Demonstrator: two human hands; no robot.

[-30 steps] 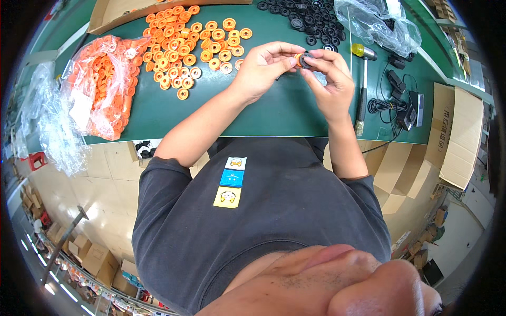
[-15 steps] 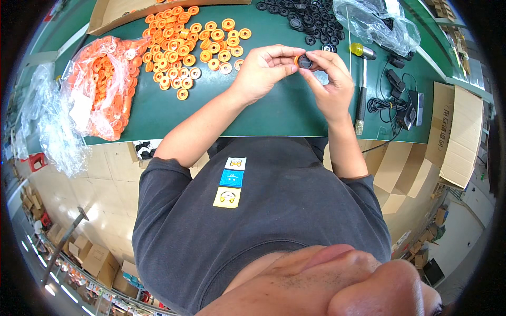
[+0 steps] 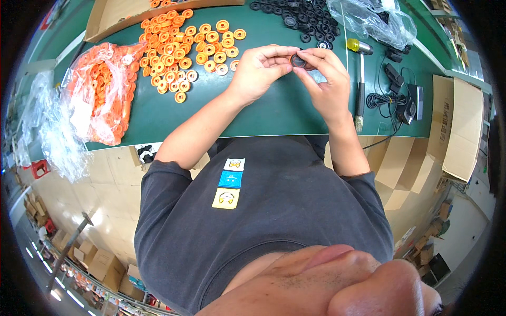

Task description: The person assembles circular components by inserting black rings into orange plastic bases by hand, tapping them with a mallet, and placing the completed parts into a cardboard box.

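From the head camera, both hands meet above the green table (image 3: 274,113). The left hand (image 3: 258,71) and the right hand (image 3: 328,79) pinch one small black ring (image 3: 298,61) between their fingertips, held just over the tabletop and near its far half; the fingers are drawn narrow around it, thumbs and forefingers closed on its rim.

The ring looks like a small, light, rigid piece — probably rubber or plastic, so stiff enough to press on and not fragile. Its smooth round edge may slip, so the rim, taken between thumb and forefinger, seems the surest place to hold it.

Around the hands: a spread of orange rings (image 3: 184,45) lies loose on the table to the left, close to the left hand, with a clear bag of orange rings (image 3: 100,92) further left. A heap of black rings (image 3: 295,13) sits beyond the hands. A hammer (image 3: 360,79) with a yellow and grey head lies just beside the right hand — the nearest thing in its way. Past it are a black cable (image 3: 387,100) and a crumpled clear bag (image 3: 371,21).
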